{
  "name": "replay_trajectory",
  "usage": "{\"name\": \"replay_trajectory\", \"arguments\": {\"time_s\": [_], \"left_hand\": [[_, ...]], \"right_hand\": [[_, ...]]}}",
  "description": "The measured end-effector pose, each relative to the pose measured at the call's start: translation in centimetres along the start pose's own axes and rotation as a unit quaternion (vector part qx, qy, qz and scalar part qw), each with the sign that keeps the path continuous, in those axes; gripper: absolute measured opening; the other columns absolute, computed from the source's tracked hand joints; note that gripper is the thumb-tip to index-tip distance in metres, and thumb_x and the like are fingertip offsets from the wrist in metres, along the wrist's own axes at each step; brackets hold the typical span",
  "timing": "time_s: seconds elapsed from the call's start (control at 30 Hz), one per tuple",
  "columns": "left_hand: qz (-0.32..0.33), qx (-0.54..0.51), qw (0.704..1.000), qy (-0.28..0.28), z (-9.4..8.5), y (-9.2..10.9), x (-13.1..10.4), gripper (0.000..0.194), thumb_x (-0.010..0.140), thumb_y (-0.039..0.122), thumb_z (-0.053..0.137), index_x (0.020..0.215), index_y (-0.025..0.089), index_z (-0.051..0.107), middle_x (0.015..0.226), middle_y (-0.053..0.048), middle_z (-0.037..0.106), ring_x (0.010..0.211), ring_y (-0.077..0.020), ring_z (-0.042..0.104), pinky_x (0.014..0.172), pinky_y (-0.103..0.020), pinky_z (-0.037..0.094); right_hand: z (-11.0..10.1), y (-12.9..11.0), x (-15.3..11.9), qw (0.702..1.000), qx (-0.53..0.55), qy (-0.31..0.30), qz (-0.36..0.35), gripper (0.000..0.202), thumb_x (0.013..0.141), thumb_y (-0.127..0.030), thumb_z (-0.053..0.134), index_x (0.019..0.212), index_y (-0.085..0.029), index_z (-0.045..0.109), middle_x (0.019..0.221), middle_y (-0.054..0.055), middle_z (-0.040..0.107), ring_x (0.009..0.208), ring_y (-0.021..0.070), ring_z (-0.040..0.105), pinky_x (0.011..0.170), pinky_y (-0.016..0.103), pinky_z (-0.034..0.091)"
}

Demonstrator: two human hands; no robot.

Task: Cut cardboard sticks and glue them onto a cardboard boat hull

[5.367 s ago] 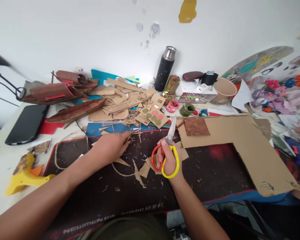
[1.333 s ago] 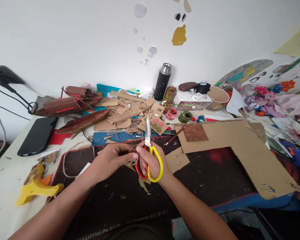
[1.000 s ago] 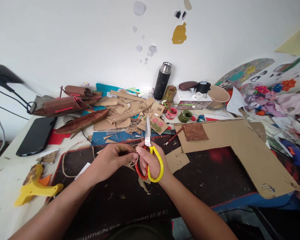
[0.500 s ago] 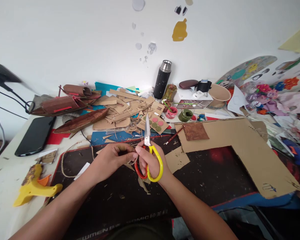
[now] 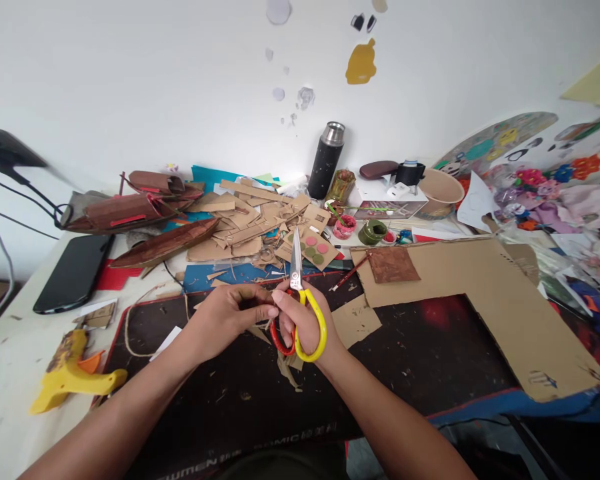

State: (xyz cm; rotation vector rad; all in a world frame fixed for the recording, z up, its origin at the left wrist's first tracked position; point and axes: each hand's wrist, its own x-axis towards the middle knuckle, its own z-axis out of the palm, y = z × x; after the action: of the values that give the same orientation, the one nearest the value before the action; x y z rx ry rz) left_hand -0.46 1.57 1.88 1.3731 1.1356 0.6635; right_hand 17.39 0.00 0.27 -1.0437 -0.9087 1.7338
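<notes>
My right hand (image 5: 307, 323) holds a pair of scissors (image 5: 296, 267) with one yellow and one red handle loop. Their blades are together and point up, away from me. My left hand (image 5: 230, 317) meets it at the fingertips, thumb and forefinger pinched on what looks like thin twine; the fingers mostly hide it. A loose loop of twine (image 5: 127, 333) lies left of that hand on the dark mat (image 5: 380, 360). Under the hands are scraps of cardboard (image 5: 290, 373).
Left are a yellow glue gun (image 5: 70, 380), a phone (image 5: 73, 273) and brown model boats (image 5: 165, 243). Cardboard offcuts (image 5: 245, 220), a black flask (image 5: 326, 160) and paint pots (image 5: 373, 231) stand behind. A large L-shaped cardboard piece (image 5: 490, 280) lies right.
Both hands and the scissors stay nearly in place. The whole view shifts very slightly.
</notes>
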Motion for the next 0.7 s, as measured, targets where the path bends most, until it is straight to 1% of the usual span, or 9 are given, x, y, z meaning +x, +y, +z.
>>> {"name": "replay_trajectory", "arguments": {"time_s": [0.23, 0.37, 0.53, 0.6, 0.63, 0.7], "left_hand": [[0.013, 0.001, 1.0, 0.002, -0.11, -0.13, 0.12, 0.035, 0.086, 0.053, 0.081, 0.076, 0.02, 0.077, 0.076, -0.004, 0.078, 0.075, -0.0216, 0.071, 0.075, -0.032, 0.057], [-0.004, -0.007, 1.0, -0.006, -0.06, -0.24, -0.07, 0.036, 0.086, 0.055, 0.081, 0.079, 0.019, 0.076, 0.077, -0.005, 0.077, 0.074, -0.022, 0.07, 0.073, -0.032, 0.057], [-0.007, -0.014, 1.0, -0.012, 0.1, 0.03, -0.34, 0.036, 0.086, 0.054, 0.082, 0.078, 0.019, 0.076, 0.075, -0.005, 0.076, 0.072, -0.0215, 0.069, 0.07, -0.032, 0.056], [0.002, -0.019, 1.0, 0.0, -0.04, 0.18, -0.34, 0.037, 0.083, 0.054, 0.084, 0.076, 0.019, 0.076, 0.074, -0.004, 0.075, 0.071, -0.0204, 0.067, 0.07, -0.031, 0.055], [0.006, -0.027, 1.0, 0.014, -0.19, 0.23, -0.28, 0.036, 0.081, 0.053, 0.087, 0.075, 0.019, 0.076, 0.074, -0.003, 0.074, 0.071, -0.0196, 0.066, 0.07, -0.03, 0.054], [0.011, -0.058, 0.996, 0.067, -0.7, 0.22, -0.03, 0.035, 0.075, 0.05, 0.092, 0.074, 0.02, 0.075, 0.073, -0.001, 0.072, 0.068, -0.0173, 0.062, 0.068, -0.029, 0.051]], "right_hand": [[0.44, -0.27, -0.09, 1.0, -0.001, -0.003, 0.015, 0.043, 0.082, -0.059, 0.08, 0.091, -0.023, 0.058, 0.042, -0.014, 0.045, 0.028, 0.0081, 0.039, 0.032, 0.018, 0.034], [0.53, -0.03, -0.11, 1.0, 0.009, -0.004, 0.015, 0.043, 0.082, -0.059, 0.081, 0.091, -0.023, 0.058, 0.042, -0.014, 0.046, 0.028, 0.0078, 0.038, 0.031, 0.018, 0.033], [0.28, 0.56, -0.06, 1.0, 0.019, -0.013, 0.004, 0.049, 0.082, -0.065, 0.081, 0.092, -0.023, 0.059, 0.043, -0.013, 0.047, 0.027, 0.0083, 0.039, 0.031, 0.018, 0.033], [0.11, 0.69, -0.03, 1.0, 0.024, -0.013, -0.006, 0.051, 0.084, -0.067, 0.081, 0.094, -0.022, 0.061, 0.043, -0.013, 0.048, 0.028, 0.0086, 0.04, 0.031, 0.018, 0.034], [0.0, 0.71, -0.03, 1.0, 0.026, -0.01, -0.012, 0.051, 0.085, -0.068, 0.08, 0.096, -0.022, 0.062, 0.044, -0.013, 0.048, 0.028, 0.0086, 0.041, 0.031, 0.018, 0.034], [-0.22, 0.69, -0.13, 0.999, 0.029, -0.008, -0.019, 0.05, 0.087, -0.067, 0.078, 0.098, -0.02, 0.064, 0.044, -0.013, 0.048, 0.028, 0.0086, 0.041, 0.031, 0.018, 0.033]]}}
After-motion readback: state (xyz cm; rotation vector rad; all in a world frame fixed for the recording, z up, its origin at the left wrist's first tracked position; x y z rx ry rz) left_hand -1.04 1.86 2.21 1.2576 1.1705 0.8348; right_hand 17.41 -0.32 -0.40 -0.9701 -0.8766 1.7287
